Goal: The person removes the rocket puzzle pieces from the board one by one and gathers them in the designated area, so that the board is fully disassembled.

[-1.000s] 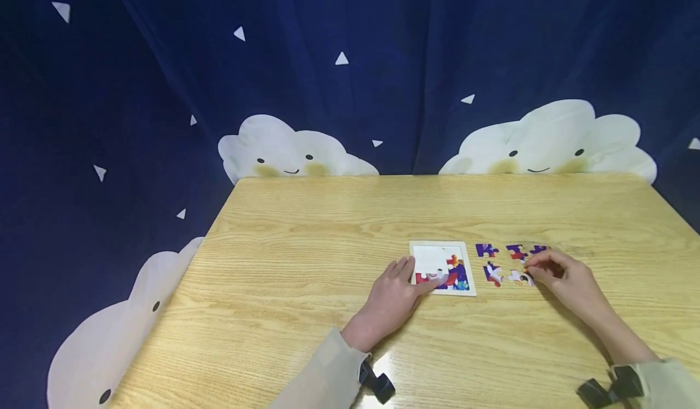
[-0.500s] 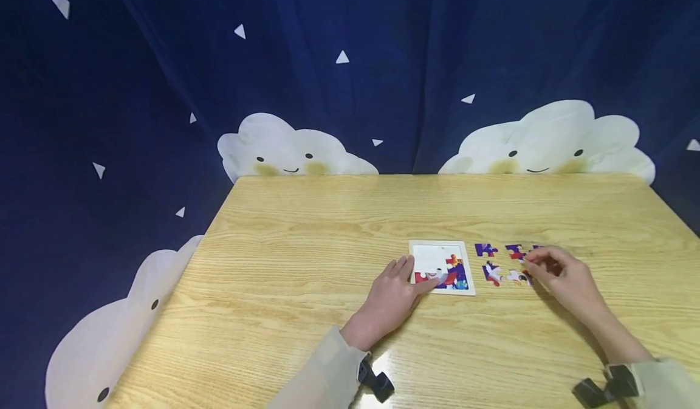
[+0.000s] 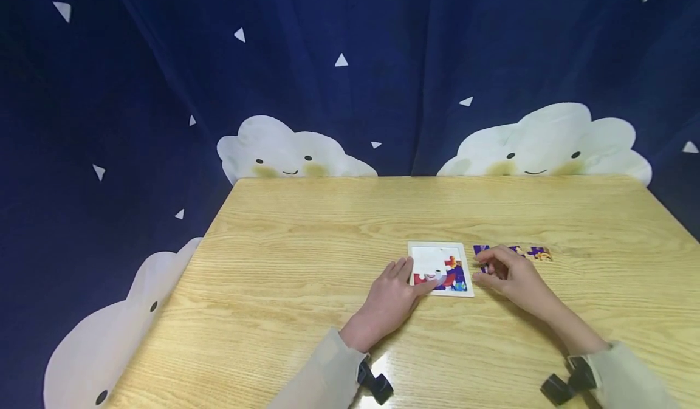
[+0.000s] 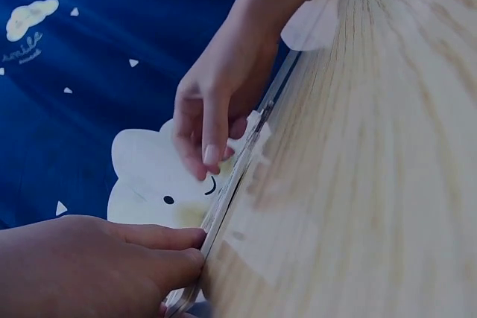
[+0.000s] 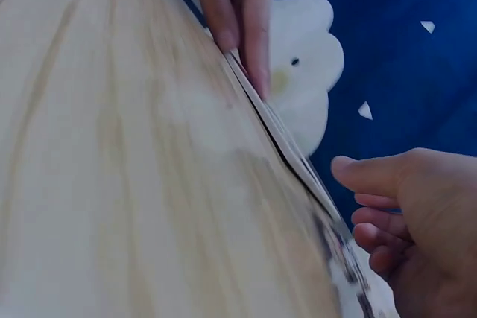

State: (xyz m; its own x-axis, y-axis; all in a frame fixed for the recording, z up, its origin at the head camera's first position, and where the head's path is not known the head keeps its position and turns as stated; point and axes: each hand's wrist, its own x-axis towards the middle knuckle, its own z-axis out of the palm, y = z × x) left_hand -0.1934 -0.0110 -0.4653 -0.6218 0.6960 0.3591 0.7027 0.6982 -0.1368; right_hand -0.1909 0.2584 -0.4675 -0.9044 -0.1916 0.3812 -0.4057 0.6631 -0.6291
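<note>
A small square puzzle tray (image 3: 470, 284) with a pale rim lies on the table, coloured pieces (image 3: 458, 275) filling its bottom and right side. White base shows at its upper left. My left hand (image 3: 386, 296) rests on its left and lower edge, fingers straight, thumb across the lower pieces. My right hand (image 3: 514, 278) hovers just right of the tray over loose jigsaw pieces (image 3: 541, 253), hiding several. Its thumb (image 5: 361, 174) stands apart from loosely curled fingers in the right wrist view, with nothing visible between them.
The wooden table (image 3: 306, 233) reaches back to a dark blue curtain (image 3: 306, 50) printed with white triangles and smiling clouds. Black wrist straps with small mounts (image 3: 569, 381) sit at both cuffs.
My right hand has moved left from the far loose pieces toward the tray, uncovering an orange and purple piece at the right. My left hand stays in place.
</note>
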